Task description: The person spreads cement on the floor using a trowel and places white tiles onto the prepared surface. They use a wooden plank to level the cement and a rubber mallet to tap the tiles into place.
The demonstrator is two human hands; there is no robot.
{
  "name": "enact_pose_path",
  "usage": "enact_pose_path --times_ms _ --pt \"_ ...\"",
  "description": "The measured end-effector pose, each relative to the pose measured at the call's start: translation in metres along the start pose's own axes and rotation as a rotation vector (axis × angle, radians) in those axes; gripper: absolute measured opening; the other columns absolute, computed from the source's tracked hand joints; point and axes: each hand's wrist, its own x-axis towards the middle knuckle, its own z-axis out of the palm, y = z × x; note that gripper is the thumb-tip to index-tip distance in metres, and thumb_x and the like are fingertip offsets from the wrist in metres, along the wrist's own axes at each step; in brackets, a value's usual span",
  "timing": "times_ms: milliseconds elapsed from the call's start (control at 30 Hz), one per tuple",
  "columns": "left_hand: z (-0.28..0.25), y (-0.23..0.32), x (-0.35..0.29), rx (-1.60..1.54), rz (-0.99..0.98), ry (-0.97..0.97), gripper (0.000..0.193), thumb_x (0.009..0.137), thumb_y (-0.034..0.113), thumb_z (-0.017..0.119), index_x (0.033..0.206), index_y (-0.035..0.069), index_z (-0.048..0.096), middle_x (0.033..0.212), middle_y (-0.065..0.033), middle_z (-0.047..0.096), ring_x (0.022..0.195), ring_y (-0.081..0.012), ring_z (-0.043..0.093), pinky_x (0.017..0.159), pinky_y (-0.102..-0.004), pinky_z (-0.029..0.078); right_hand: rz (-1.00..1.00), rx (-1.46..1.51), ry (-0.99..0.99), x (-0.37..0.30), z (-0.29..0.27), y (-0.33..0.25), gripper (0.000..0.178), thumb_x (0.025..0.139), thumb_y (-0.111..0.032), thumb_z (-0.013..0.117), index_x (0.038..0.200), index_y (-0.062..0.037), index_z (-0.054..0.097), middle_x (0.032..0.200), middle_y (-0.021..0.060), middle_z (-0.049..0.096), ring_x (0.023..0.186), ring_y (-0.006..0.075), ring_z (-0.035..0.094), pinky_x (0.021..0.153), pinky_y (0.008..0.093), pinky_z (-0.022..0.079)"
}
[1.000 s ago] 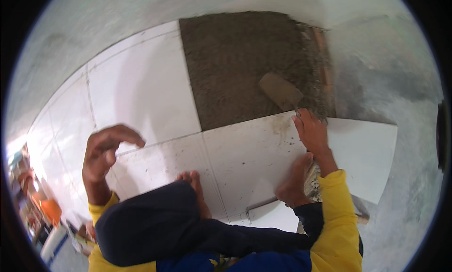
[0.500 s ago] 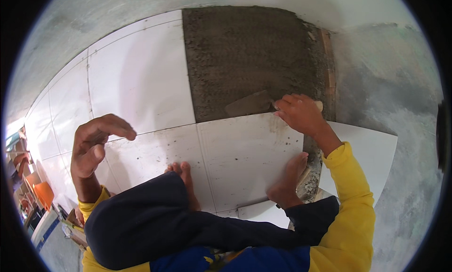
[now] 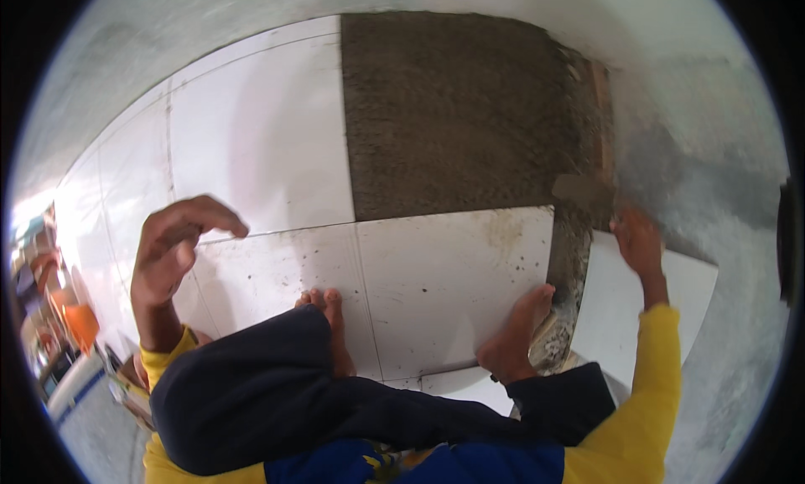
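My right hand [image 3: 640,243] is closed round the handle of a mortar-covered trowel [image 3: 584,191]. The blade lies at the lower right corner of a grey-brown mortar bed [image 3: 457,115], beyond the edge of a white floor tile [image 3: 457,287]. Some of the blade blends into the mortar colour. My left hand [image 3: 172,249] hovers over the white tiles at the left. Its fingers are bent and the thumb stands apart, with nothing held.
A loose white tile [image 3: 608,316] leans or lies at the right, partly under my right arm. My bare feet rest on speckled tiles. Plastered walls [image 3: 704,149] bound the far and right sides. Orange items [image 3: 81,325] and clutter stand at the far left.
The trowel in my right hand has moved right, off the mortar's near middle edge to its right corner. My left hand has hardly moved.
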Motion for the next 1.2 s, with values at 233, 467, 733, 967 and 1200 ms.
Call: enact_pose_path --times_ms 233,467,733,967,1200 --pt "-0.007 -0.022 -0.007 -0.027 -0.045 0.009 0.046 0.102 0.038 0.065 0.119 -0.005 0.071 0.113 -0.0183 0.074 0.110 -0.0309 0.071 0.102 -0.0439 0.054 0.512 1.146 -0.357 0.019 0.036 -0.240 0.035 0.112 -0.044 0.047 0.115 -0.0098 0.056 0.081 0.0018 0.056 0.057 0.0110 0.055 0.051 0.0277 0.048" --pt "-0.016 -0.028 -0.021 -0.041 -0.060 0.071 0.063 0.099 0.055 0.068 0.114 -0.006 0.072 0.108 -0.0185 0.072 0.106 -0.0304 0.070 0.098 -0.0453 0.055 0.450 1.271 -0.437 0.003 0.055 -0.397 0.037 0.113 -0.041 0.045 0.114 -0.0045 0.053 0.073 0.0050 0.056 0.053 0.0141 0.057 0.047 0.0331 0.050" --pt "-0.027 -0.036 -0.022 -0.093 0.020 0.002 0.045 0.103 0.039 0.066 0.117 -0.003 0.073 0.113 -0.0150 0.074 0.113 -0.0273 0.071 0.101 -0.0400 0.053 0.323 0.996 -0.513 0.007 0.040 -0.456 0.039 0.113 -0.035 0.044 0.119 0.0036 0.050 0.072 0.0171 0.066 0.054 0.0263 0.067 0.052 0.0407 0.055" --pt "-0.029 -0.036 -0.029 -0.123 0.036 0.003 0.045 0.103 0.040 0.066 0.118 -0.003 0.072 0.114 -0.0149 0.074 0.114 -0.0276 0.071 0.103 -0.0400 0.053 0.219 0.851 -0.478 -0.001 0.040 -0.471 0.037 0.112 -0.032 0.047 0.120 0.0036 0.050 0.082 0.0294 0.070 0.071 0.0446 0.071 0.072 0.0538 0.056" --pt "-0.032 -0.030 -0.042 -0.067 0.018 0.086 0.061 0.099 0.054 0.068 0.113 -0.005 0.071 0.108 -0.0176 0.072 0.106 -0.0300 0.071 0.098 -0.0452 0.055 -0.094 0.357 0.078 0.044 0.035 -0.317 0.037 0.109 -0.036 0.056 0.121 -0.0024 0.061 0.105 0.0205 0.073 0.091 0.0452 0.071 0.079 0.0525 0.056"
